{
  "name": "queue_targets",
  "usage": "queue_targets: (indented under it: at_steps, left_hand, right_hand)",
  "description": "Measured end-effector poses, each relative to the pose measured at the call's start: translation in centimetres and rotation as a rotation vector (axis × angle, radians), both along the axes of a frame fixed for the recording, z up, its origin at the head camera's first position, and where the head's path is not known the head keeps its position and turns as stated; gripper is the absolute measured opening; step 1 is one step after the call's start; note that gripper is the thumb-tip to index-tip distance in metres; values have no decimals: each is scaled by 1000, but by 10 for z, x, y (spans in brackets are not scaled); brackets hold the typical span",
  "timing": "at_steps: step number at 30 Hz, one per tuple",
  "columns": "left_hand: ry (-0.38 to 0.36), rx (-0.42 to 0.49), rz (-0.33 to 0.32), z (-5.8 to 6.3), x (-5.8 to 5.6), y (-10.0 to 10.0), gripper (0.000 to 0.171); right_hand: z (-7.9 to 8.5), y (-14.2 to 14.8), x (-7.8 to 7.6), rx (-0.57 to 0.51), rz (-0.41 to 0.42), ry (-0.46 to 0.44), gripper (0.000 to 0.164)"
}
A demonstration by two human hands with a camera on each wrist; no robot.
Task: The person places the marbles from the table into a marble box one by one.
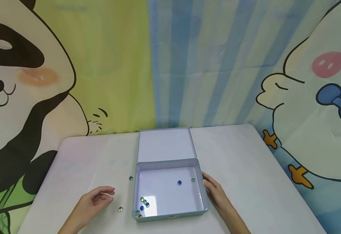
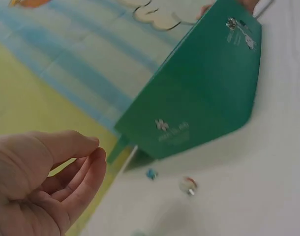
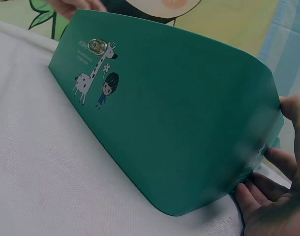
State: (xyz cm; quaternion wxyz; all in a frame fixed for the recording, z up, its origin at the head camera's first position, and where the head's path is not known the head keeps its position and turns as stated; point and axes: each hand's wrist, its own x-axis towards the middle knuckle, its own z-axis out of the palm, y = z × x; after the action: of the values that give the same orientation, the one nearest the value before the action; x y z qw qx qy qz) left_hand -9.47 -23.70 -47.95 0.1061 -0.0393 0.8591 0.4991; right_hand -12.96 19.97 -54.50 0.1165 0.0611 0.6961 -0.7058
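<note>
A green tin box stands on the table with its lid open toward the back. Several glass marbles cluster at its inner left front, while a blue marble and a green marble lie farther right inside. My right hand holds the box's right side, thumb at the rim and fingers low against the wall. Left of the box, my left hand hovers with loosely bent fingers, and nothing shows between them. Beside it, a clear marble lies on the table; a dark teal marble sits farther back.
The white table reaches back to a hanging cloth with blue stripes and cartoon animals. On the box's front, a metal clasp sits above a giraffe print.
</note>
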Motion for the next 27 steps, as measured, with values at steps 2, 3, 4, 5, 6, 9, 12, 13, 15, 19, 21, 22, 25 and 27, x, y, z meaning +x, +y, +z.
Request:
queue_targets:
  at_steps: [2, 3, 4, 5, 6, 9, 12, 13, 15, 19, 21, 22, 25, 27]
  left_hand:
    - [-94, 19, 122, -15, 16, -4, 37]
    - [-128, 27, 169, -20, 23, -5, 39]
    - [-157, 31, 212, -25, 29, -6, 40]
    - [-186, 38, 252, -29, 35, -7, 41]
    - [-201, 49, 280, -32, 40, -7, 42]
    - [-237, 59, 341, -35, 51, -9, 44]
    - [-252, 62, 373, -36, 58, -11, 45]
    - [-259, 61, 375, -37, 58, -10, 46]
    - [-261, 61, 378, -41, 59, -10, 46]
    - [-266, 59, 368, -49, 59, -8, 47]
    - [-267, 63, 362, -52, 59, -6, 47]
    - [-269, 66, 360, -52, 59, -5, 48]
    - [-272, 69, 358, -54, 59, -1, 47]
    - [-257, 67, 354, -55, 59, 0, 46]
  right_hand:
    - [2, 2, 1, 19, -14, -1, 57]
    - [3, 3, 1, 26, -16, 1, 57]
    - [3, 4, 2, 34, -14, 0, 56]
    - [4, 5, 2, 39, -11, -3, 57]
    - [5, 5, 3, 45, -6, -9, 57]
    - [5, 5, 3, 43, 7, -10, 57]
    - [5, 2, 2, 9, 20, -5, 57]
    - [5, 2, 2, 0, 18, -3, 57]
    - [4, 2, 1, -10, 11, -5, 58]
    - [3, 2, 1, -4, -3, -13, 57]
    - [2, 2, 0, -6, -4, -18, 57]
    - [2, 2, 1, -3, -4, -19, 58]
    - [3, 2, 1, 3, 5, -20, 58]
    - [3, 3, 1, 4, 17, -17, 58]
